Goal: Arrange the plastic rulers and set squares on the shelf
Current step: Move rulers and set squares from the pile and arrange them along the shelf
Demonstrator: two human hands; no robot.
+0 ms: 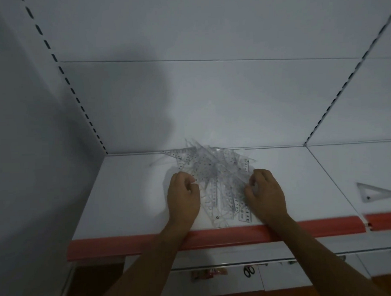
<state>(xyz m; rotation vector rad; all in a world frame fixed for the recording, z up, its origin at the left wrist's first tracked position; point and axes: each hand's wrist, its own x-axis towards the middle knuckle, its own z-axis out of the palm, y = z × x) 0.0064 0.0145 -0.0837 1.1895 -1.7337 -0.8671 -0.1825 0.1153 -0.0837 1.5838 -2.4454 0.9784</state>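
On the shelf (129, 190) a tangled pile (215, 176) awaits sorting; left hand (183, 197) and right hand (266, 195) flank it, fingers curled at its edges; right of it, one set square (373, 191) lies apart.

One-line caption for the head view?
Both hands, left hand and right hand, flank a jumbled pile of clear rulers on the white shelf.
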